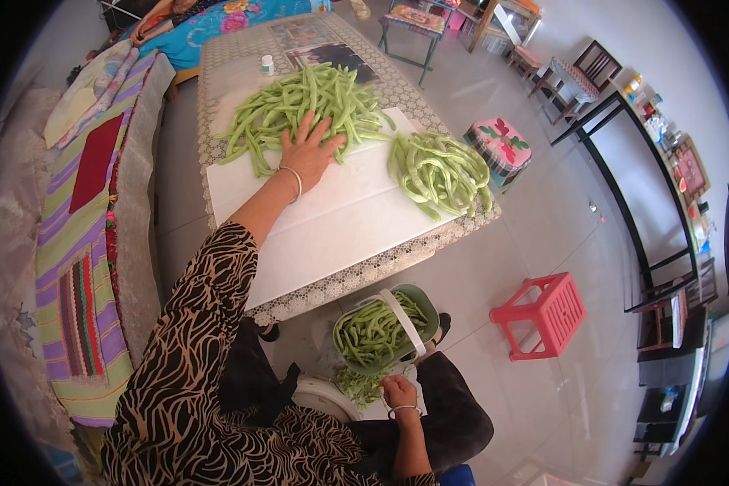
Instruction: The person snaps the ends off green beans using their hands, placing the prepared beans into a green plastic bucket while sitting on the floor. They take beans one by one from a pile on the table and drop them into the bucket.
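My left hand (310, 149) lies with spread fingers on the near edge of a large heap of green beans (304, 100) on the table. Its fingertips touch the pods. A smaller pile of long green beans (440, 173) rests at the right corner of a white board or sheet (316, 225). Below the table edge, a green plastic basket (428, 297) with a white handle holds shorter beans. My right hand (400, 392) is curled just below the basket, near a heap of green trimmings (361, 389); whether something is between its fingers cannot be told.
A lace-patterned cloth (401, 261) covers the table, with a small white bottle (268, 65) at the back. A red plastic stool (553, 316) and a cushioned stool (499, 146) stand to the right. A striped-covered sofa (85, 243) runs along the left. Another person's arm (155, 24) shows at top left.
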A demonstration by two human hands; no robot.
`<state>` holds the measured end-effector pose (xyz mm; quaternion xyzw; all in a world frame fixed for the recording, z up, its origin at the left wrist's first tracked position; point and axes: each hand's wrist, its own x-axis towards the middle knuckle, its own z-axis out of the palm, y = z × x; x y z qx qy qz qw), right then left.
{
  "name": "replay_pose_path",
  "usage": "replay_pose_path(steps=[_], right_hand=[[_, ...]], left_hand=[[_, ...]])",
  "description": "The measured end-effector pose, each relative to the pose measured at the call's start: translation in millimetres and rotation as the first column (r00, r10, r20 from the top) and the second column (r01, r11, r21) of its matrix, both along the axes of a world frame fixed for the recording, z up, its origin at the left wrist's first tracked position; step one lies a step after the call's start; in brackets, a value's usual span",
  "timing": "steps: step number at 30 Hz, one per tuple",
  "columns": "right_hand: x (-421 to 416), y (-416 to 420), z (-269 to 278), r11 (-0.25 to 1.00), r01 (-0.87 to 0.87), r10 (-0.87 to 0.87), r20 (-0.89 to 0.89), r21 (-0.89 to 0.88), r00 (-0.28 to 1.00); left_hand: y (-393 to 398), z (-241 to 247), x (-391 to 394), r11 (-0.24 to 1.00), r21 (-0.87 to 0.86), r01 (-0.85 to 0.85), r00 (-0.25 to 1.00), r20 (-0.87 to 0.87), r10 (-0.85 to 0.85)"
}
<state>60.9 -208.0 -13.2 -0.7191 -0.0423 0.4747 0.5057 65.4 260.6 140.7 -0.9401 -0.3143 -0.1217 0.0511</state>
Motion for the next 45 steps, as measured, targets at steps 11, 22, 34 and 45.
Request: replay_pose_path(steps=[11, 22, 34, 45], right_hand=[[-0.4, 2.6, -11.7, 0.998, -0.052, 0.054, 0.064, -0.031, 0.997], [-0.2, -9.0, -30.3, 0.87, -0.295, 0.461, 0.44, -0.395, 0.771], [-15.1, 11.3, 18.0, 0.777, -0.294, 0.562, 0.401, -0.557, 0.723], [-22.0, 22.5, 32.1, 0.801, -0.371, 0.56, 0.367, -0.47, 0.743]], left_hand=[[31.8, -1.7, 23.3, 0.995, 0.085, -0.053, 0.998, -0.021, 0.055], [20.7, -15.1, 16.2, 0.948, 0.317, -0.005, 0.998, 0.055, -0.014], [-237.2, -17.5, -58.6, 0.683, -0.363, 0.634, 0.738, 0.546, -0.395], [-261.3, -244.0, -11.4, 0.621, -0.738, 0.266, 0.95, 0.09, -0.301]])
